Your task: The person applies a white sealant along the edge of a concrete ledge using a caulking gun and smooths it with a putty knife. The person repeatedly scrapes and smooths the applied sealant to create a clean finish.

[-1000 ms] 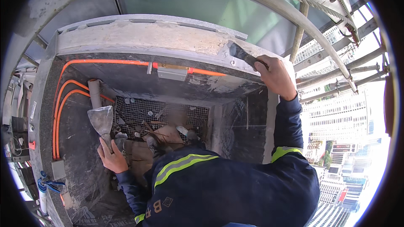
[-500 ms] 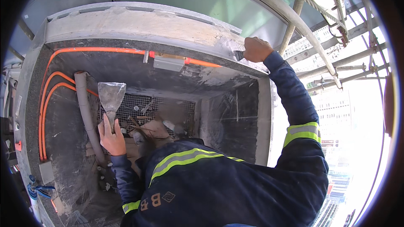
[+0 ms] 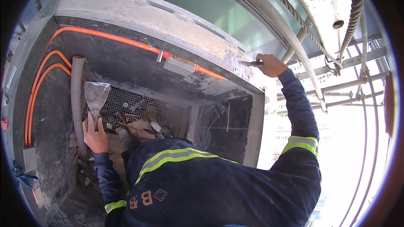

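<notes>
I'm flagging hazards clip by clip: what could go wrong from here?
The flat tool in the right hand is at the pale ledge and could slip or gouge it. The scraper in the left hand appears close to the grey pipe and might knock it. Loose debris lies about at the bottom, so a step might slip.

- The left hand [image 3: 96,136] hides the lower handle of the scraper [image 3: 97,94].
- The right hand [image 3: 271,65] covers the putty knife's [image 3: 249,63] handle; blade contact with the ledge [image 3: 168,16] is unclear.
- The jacket [image 3: 219,185] hides most of the legs [image 3: 129,143].
- Glare blurs buildings [image 3: 283,133] past the ledge's right end.
</notes>
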A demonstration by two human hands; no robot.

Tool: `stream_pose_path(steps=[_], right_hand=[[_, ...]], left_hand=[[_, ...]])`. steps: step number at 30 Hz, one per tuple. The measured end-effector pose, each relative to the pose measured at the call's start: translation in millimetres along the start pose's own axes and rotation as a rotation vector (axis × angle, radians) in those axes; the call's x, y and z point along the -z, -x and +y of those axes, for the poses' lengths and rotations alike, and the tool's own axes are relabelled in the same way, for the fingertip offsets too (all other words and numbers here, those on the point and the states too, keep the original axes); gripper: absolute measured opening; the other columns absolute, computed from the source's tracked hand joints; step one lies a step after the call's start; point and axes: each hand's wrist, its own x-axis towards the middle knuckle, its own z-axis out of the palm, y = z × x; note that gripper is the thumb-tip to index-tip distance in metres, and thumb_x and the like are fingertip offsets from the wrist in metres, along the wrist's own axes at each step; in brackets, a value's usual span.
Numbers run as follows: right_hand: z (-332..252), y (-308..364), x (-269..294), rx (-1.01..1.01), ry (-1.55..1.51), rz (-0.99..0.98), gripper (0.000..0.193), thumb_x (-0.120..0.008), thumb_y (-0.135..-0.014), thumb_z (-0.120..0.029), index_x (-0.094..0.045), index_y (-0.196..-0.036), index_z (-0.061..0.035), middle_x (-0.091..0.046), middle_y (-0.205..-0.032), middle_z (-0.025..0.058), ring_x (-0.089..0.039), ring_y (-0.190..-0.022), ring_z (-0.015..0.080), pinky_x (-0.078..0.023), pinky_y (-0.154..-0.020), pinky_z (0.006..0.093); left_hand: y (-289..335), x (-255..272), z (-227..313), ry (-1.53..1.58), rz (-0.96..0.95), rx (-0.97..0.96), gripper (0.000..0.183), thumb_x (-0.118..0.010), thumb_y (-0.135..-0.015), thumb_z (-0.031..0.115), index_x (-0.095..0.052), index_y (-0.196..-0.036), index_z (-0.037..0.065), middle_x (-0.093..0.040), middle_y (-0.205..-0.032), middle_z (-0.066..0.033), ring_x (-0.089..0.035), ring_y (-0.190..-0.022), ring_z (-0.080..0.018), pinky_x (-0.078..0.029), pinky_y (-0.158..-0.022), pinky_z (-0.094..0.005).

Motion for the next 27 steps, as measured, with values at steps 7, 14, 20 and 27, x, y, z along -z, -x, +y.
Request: stream_pose_path(steps=[7,14,20,27], right_hand=[[65.6,-10.5,-41.9,0.256,-0.082,0.178,0.032,-0.064,-0.094,-0.030,-0.067,-0.115,-0.0061,-0.069,-0.100,0.0171,-0.065,-0.095,0.0388,-0.050,-0.084,0.0472],[109.8,-44.4,-63.4,0.434,-0.187,0.198,0.037,-0.073,-0.084,-0.013,-0.066,-0.119,-0.0064,-0.063,-0.114,0.0138,-0.061,-0.108,0.0359,-0.048,-0.092,0.0453],[127.2,-91.6,-75.9,0.693,-0.318,0.158,0.039,-0.076,-0.079,-0.004,-0.065,-0.116,-0.0009,-0.062,-0.109,0.0140,-0.061,-0.105,0.0324,-0.048,-0.092,0.0406],[130.8,-119.2,-84.9,0.732,-0.383,0.059,0.038,-0.077,-0.078,-0.007,-0.067,-0.115,-0.0004,-0.062,-0.107,0.0138,-0.060,-0.103,0.0312,-0.048,-0.093,0.0395]], left_hand=[[7.6,-13.2,53.1,0.058,0.087,-0.040,0.046,-0.070,-0.092,0.026,-0.062,-0.133,0.007,-0.065,-0.107,-0.0169,-0.064,-0.095,-0.0364,-0.052,-0.081,-0.0430],[48.6,-17.0,109.3,-0.011,0.100,-0.016,0.046,-0.071,-0.091,0.024,-0.063,-0.133,0.006,-0.065,-0.107,-0.0164,-0.064,-0.096,-0.0358,-0.052,-0.082,-0.0424],[92.5,-6.4,135.6,-0.091,0.142,0.082,0.046,-0.071,-0.091,0.022,-0.063,-0.132,0.005,-0.065,-0.106,-0.0159,-0.064,-0.095,-0.0353,-0.051,-0.081,-0.0424],[133.0,2.4,134.9,-0.174,0.206,0.153,0.047,-0.072,-0.090,0.021,-0.062,-0.133,0.006,-0.064,-0.104,-0.0152,-0.065,-0.093,-0.0346,-0.052,-0.080,-0.0418]])
